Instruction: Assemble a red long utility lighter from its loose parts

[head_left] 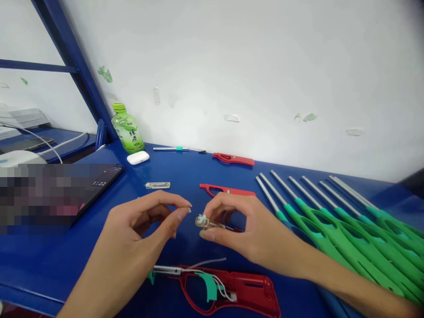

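Note:
My left hand (145,236) pinches a tiny whitish piece (190,210) between thumb and forefinger; it is too small to name. Across a small gap, my right hand (248,225) holds a clear lighter fuel tank (212,223) by its sides, with its metal and white valve end facing left. Below both hands lies an opened red lighter half-shell (255,289). In it sit a teal trigger (208,285) and white wires, a metal tube (167,270) runs out to the left, and a thin clear hose (208,262) lies above.
Several green long-necked lighters (344,236) lie at right. Behind my hands are two red shell halves (233,159), another clear tank (158,185) and a metal rod (170,149). A tea bottle (127,128), white case (138,157) and partly blurred screen (96,183) stand left.

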{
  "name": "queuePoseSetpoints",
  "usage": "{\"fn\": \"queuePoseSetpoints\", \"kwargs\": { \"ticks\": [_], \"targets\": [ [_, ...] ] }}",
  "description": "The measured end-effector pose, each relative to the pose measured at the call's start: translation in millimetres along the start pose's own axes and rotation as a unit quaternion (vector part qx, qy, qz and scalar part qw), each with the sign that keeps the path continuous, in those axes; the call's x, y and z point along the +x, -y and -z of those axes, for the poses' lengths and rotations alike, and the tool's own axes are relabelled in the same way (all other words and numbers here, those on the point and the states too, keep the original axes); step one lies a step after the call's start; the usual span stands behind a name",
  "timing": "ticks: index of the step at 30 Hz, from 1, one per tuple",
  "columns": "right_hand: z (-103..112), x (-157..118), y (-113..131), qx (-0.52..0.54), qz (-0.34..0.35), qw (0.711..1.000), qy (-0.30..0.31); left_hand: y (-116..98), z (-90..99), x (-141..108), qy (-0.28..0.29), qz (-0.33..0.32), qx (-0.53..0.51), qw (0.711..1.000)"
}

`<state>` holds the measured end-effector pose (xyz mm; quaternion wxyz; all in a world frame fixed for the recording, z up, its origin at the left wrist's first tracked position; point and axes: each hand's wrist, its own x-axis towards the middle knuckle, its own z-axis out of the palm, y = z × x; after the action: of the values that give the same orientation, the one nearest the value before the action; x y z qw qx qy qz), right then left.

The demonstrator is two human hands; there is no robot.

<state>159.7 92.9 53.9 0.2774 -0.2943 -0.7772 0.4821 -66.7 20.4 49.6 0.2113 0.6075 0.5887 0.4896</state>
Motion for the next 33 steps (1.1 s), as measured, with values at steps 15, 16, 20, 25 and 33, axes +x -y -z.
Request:
{"fn": "queuePoseSetpoints", "kwargs": {
  "ticks": [15,16,20,25,33],
  "targets": [
    [-5,-4,-2,-0.134,0.074,0.986,-0.06,-7,-6.7,-6,0.022,0.026,-0.049,0.998],
    [-5,-4,-2,-0.139,0.076,0.985,-0.062,-7,-7.5,-5,0.02,0.028,-0.052,0.998],
    [-5,-4,-3,-0.171,0.094,0.978,-0.072,-10,-9.7,-6,0.025,0.034,-0.058,0.997],
    [-4,-5,-8,-0.24,0.151,0.955,-0.087,-9,-8.7,-7,0.032,0.046,-0.046,0.997],
    [-3,-6,-12,-0.291,0.187,0.934,-0.089,-7,-4.6,-2,0.055,0.041,-0.004,0.998]
  ]
}}
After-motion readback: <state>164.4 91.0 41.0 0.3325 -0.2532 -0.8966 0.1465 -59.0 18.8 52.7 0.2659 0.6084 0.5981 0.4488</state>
